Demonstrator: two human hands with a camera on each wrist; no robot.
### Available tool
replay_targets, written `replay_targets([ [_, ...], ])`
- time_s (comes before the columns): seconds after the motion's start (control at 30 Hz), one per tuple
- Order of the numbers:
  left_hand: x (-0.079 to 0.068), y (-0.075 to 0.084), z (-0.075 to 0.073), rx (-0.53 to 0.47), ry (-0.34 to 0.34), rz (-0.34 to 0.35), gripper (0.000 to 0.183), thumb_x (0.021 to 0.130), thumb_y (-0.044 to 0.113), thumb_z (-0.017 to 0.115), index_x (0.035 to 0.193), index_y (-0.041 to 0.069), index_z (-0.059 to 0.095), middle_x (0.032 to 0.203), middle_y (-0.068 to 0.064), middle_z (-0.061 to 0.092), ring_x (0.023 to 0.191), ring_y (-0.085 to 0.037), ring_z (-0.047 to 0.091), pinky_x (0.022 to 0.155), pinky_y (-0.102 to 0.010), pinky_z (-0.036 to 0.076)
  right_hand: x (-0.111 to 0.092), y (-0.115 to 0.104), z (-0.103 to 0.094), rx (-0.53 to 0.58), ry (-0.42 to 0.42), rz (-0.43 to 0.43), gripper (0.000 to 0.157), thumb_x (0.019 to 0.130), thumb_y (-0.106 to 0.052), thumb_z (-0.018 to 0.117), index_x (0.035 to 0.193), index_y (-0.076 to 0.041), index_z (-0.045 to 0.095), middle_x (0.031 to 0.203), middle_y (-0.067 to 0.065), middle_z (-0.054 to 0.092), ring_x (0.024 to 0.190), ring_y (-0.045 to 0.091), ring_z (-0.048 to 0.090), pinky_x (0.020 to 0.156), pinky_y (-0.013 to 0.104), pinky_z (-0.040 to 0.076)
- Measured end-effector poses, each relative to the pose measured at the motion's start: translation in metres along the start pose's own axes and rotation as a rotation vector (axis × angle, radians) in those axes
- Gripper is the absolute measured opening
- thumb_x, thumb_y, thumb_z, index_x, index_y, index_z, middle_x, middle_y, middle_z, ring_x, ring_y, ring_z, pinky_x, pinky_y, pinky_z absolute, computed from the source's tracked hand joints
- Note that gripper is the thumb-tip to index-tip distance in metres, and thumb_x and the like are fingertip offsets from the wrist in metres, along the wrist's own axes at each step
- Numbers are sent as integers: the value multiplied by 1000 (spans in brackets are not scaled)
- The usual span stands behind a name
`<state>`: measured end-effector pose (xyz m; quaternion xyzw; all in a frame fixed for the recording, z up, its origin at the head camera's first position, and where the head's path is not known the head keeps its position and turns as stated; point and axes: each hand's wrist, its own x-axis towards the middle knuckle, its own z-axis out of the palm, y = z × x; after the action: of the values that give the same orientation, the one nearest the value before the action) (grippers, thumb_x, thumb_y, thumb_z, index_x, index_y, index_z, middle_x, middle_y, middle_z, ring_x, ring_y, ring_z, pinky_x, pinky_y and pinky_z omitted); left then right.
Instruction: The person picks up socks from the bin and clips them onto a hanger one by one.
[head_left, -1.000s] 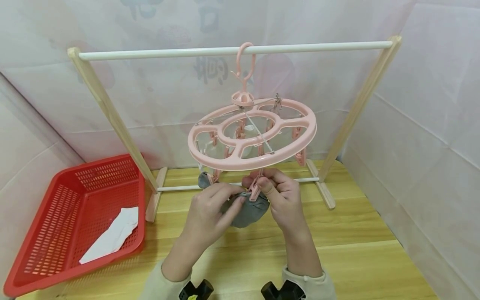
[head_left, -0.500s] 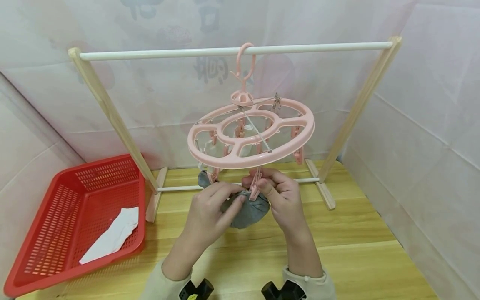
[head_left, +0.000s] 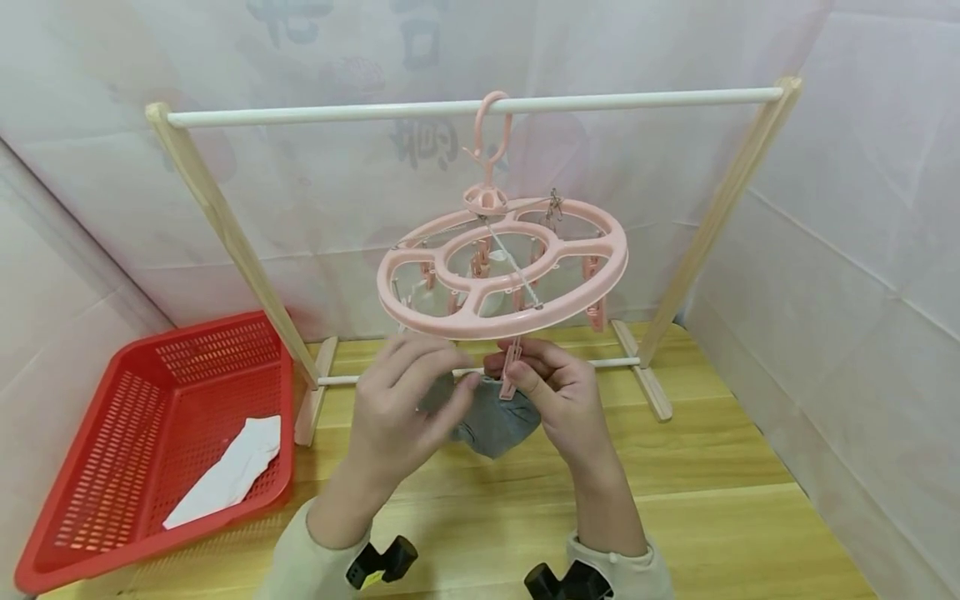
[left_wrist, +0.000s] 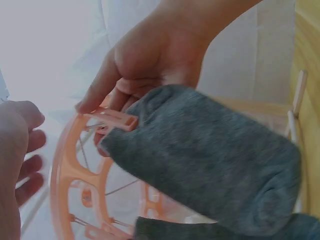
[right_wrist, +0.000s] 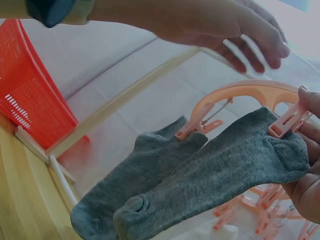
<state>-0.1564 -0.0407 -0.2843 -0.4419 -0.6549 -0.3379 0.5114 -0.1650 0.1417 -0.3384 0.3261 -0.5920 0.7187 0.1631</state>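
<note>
A grey sock (head_left: 495,427) hangs by its cuff from a pink clothespin (head_left: 511,375) under the round pink drying hanger (head_left: 480,321). My right hand (head_left: 566,404) pinches this clothespin between thumb and fingers, beside the cuff. My left hand (head_left: 401,412) is off the sock, its fingers loosely bent and holding nothing; the left wrist view shows a gap between these fingers (left_wrist: 32,142) and the clip. Beside the first sock, a second grey sock (right_wrist: 135,175) hangs from another clothespin (right_wrist: 192,129), mostly hidden behind my left hand in the head view.
The hanger hooks over the white bar (head_left: 337,115) of a wooden stand (head_left: 225,225). More pink clips (head_left: 595,292) dangle from it. At left on the wooden table (head_left: 712,500) sits a red basket (head_left: 142,450) with a white sock-like cloth (head_left: 228,475) inside.
My left hand has let go of the grey sock's cuff and moved left, its fingers spreading. The right hand stays at the clothespin, which now hangs more upright.
</note>
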Motion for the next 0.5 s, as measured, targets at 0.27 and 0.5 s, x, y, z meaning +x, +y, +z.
replay_targets([
  [0.27, 14, -9, 1, 149, -177, 10, 36, 74, 10, 75, 108, 6, 65, 110, -10, 63, 110, -27, 54, 95, -37, 42, 0, 1, 0, 37, -28, 38, 23, 91, 4, 51, 112, 11, 57, 94, 30, 62, 81, 28, 64, 67, 34, 53],
  [0.5, 1, -20, 6, 241, -280, -23, 45, 82, 6, 68, 125, 12, 58, 122, -7, 59, 113, -25, 55, 98, -37, 40, -1, 1, -1, 18, -35, 62, 22, 90, 2, 52, 110, 11, 57, 92, 27, 64, 81, 28, 65, 69, 35, 53],
])
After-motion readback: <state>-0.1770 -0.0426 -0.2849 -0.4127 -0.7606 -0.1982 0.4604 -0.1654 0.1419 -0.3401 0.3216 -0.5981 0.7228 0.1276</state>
